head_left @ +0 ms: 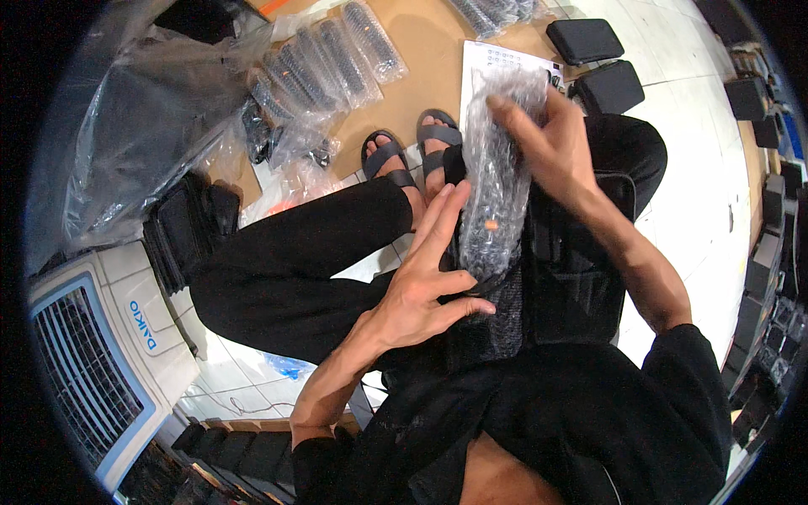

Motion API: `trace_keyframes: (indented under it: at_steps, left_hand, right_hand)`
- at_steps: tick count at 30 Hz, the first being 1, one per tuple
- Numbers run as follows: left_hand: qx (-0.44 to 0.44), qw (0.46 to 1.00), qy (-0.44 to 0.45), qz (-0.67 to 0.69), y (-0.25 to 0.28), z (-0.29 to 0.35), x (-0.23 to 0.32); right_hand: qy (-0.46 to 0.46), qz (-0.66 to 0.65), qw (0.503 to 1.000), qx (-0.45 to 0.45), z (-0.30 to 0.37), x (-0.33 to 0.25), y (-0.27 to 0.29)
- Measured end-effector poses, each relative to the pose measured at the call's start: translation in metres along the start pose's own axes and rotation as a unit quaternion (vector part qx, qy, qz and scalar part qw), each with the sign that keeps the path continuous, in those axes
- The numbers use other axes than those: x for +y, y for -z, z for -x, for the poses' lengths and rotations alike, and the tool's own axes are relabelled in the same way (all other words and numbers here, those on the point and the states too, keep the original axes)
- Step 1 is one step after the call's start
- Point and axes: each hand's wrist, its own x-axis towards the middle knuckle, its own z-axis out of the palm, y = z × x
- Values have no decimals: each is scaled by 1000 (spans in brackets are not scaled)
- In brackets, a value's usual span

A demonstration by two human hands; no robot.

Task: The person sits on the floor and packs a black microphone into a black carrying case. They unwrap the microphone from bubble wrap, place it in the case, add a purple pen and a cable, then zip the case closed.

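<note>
A long dark object in clear bubble wrap (495, 181) lies lengthwise over my lap, with a small orange mark near its lower end. Its wrapping hides what kind of object it is. My right hand (551, 139) grips the upper end, thumb on top of the plastic. Against the left side and lower end rests my left hand (421, 290), its fingers spread and stretched out. Beneath the package, an opened black zip case (581, 269) sits on my thighs. A white printed sheet (478, 57) shows behind the package's upper end.
Several bubble-wrapped dark items (324, 63) lie on brown cardboard (404, 101) ahead. Two black cases (585, 42) are at the far right. A white air cooler (109, 353) stands at left, near grey plastic sheeting (151, 126). Stacked black boxes line the right side.
</note>
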Motion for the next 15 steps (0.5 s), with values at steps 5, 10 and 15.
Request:
trace_keyframes:
  at_steps: [5,10,15]
  left_hand:
    - [10,1000,29,2,-1,5,-1]
    - [19,998,53,12,-2,4,-2]
    - [6,998,57,2,1,6,1]
  right_hand:
    - [83,117,990,-15,57,0,-25]
    - [137,159,975,-67,71,10,-20]
    - [162,191,957,-145,90,-2,-8]
